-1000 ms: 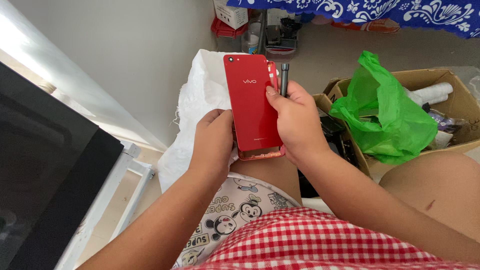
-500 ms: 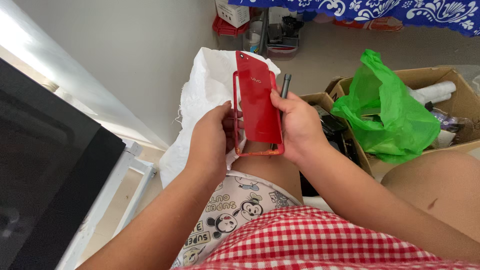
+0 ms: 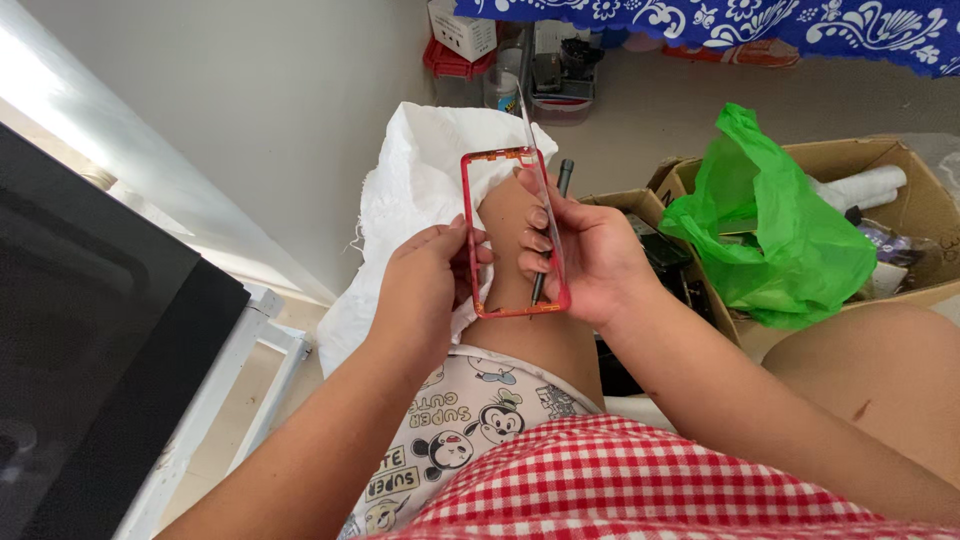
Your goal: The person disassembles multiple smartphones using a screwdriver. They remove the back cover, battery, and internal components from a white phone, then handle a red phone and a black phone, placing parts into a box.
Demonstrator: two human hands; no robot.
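Note:
A red rectangular phone frame [image 3: 467, 240] stands upright over my knee, and my leg and fingers show through its open middle. My left hand [image 3: 425, 290] pinches its left side. On the other side my right hand [image 3: 595, 260] grips the right edge, with fingertips curled inside the rim. That hand also keeps a thin dark pen-like tool [image 3: 563, 180] along the frame. A thin pale edge [image 3: 523, 115] sticks up above the frame's top; I cannot tell what it is.
A white woven sack [image 3: 420, 150] lies behind the hands. Right of them is a green plastic bag [image 3: 790, 240] in cardboard boxes [image 3: 895, 160] of parts. A black appliance [image 3: 90, 330] on a white rack [image 3: 255, 345] fills the left. Containers [image 3: 470, 40] stand under a blue floral cloth [image 3: 760, 20].
The solid red phone back that faced me a second ago turned sideways; now only the red rim shows, see-through. Both hands stayed on it, and my right fingers moved inside the rim.

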